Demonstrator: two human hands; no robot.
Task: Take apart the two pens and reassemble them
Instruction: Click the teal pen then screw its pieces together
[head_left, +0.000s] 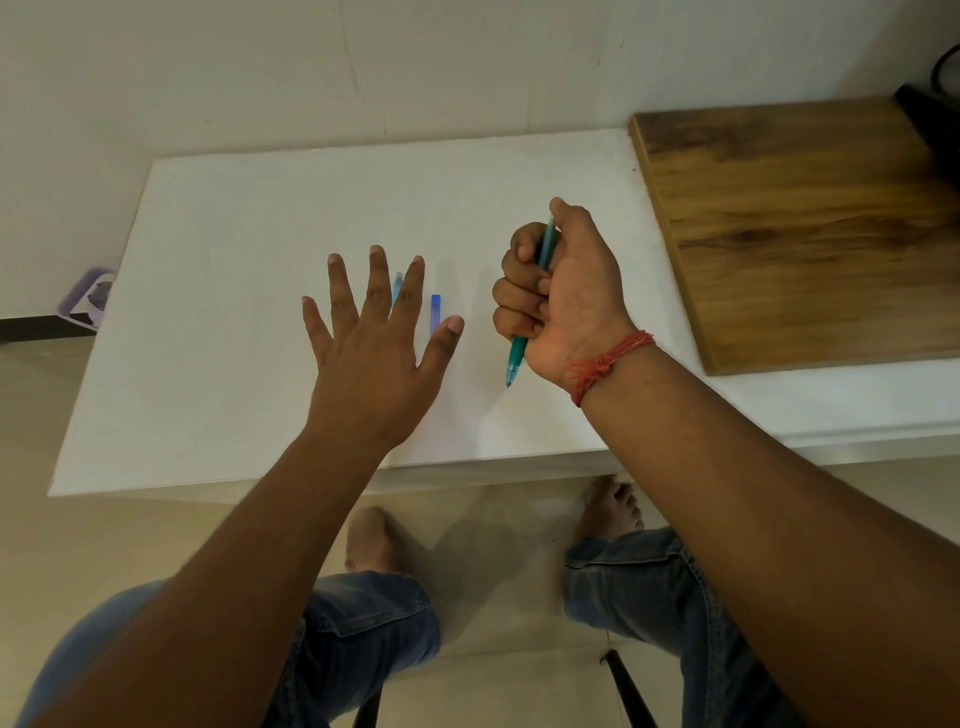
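Two bare arms reach out from the bottom of the view, over knees in blue jeans (374, 613). On the right side, the right hand (563, 291) is curled into a fist around a teal pen (535, 301). That pen runs through the fist, with its top poking out by the thumb and its tip sticking out below the hand, pointing down toward the white table (234, 218). A red thread band (608, 364) is tied around the wrist just behind that grip.

Beside the fist, off to its left, the left hand (374, 343) is flat and wide, fingers spread apart, holding nothing. It hangs over the table. A small dark blue pen piece (436, 314) lies on the table between the two hands, just beside the left thumb. A light blue pen piece (398, 286) peeks out between two left fingers, mostly hidden under them.

Past the fist, farther to its right, a brown wooden board (810, 228) sits on the table by the wall.
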